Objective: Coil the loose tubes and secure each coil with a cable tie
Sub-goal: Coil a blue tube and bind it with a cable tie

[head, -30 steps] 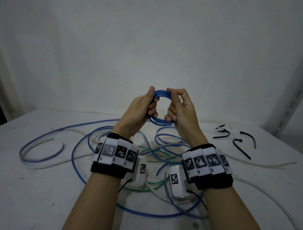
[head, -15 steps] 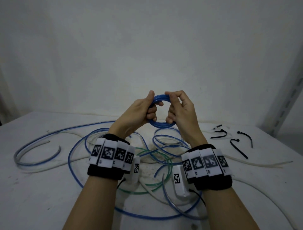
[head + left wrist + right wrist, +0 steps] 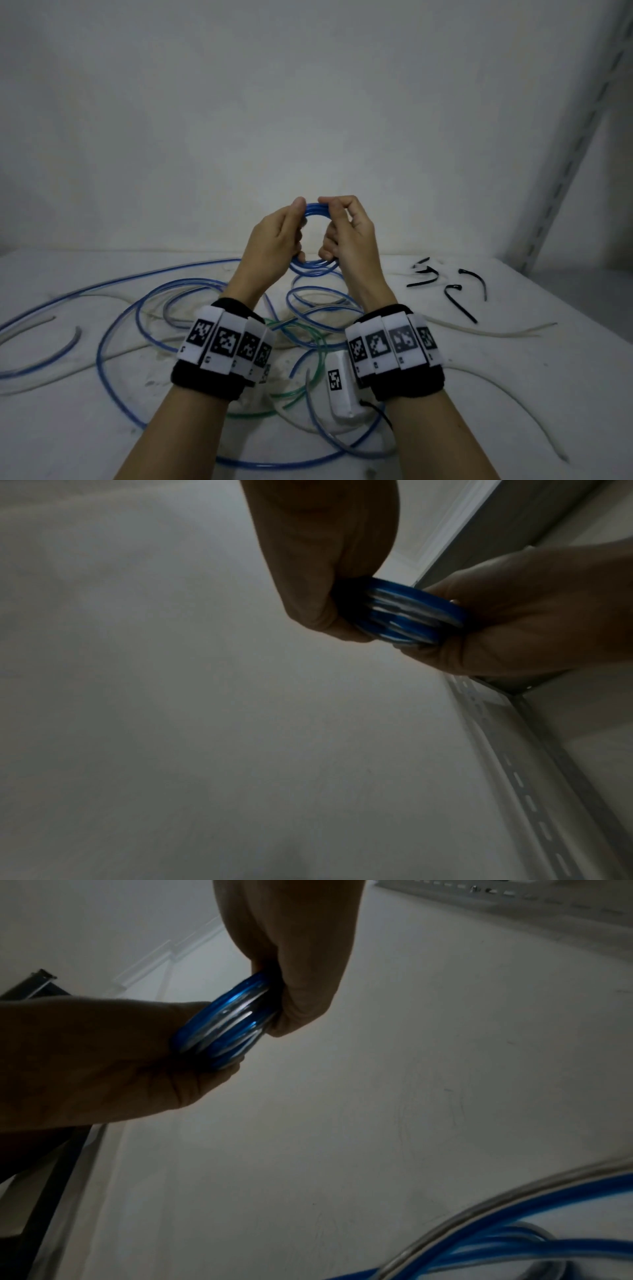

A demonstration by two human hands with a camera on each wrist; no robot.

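Note:
A small coil of blue tube (image 3: 317,209) is held up above the table between both hands. My left hand (image 3: 281,233) grips its left side, thumb over the top. My right hand (image 3: 346,233) pinches its right side with curled fingers. The wrist views show the stacked blue loops (image 3: 407,615) (image 3: 226,1023) squeezed between the two hands. The rest of the blue tube (image 3: 318,298) trails down from the coil into loose loops on the white table (image 3: 513,394). Several black cable ties (image 3: 455,294) lie at the right back of the table.
Loose blue (image 3: 113,342), green (image 3: 308,377) and whitish tubes (image 3: 479,330) lie tangled across the table's middle and left. A short grey-blue piece (image 3: 51,356) sits far left. A slotted metal upright (image 3: 582,137) stands at the right. A plain wall is behind.
The hands have drawn closer together on the coil and the coil looks tighter. The view has shifted slightly, and the trailing loops beneath have been pulled inward.

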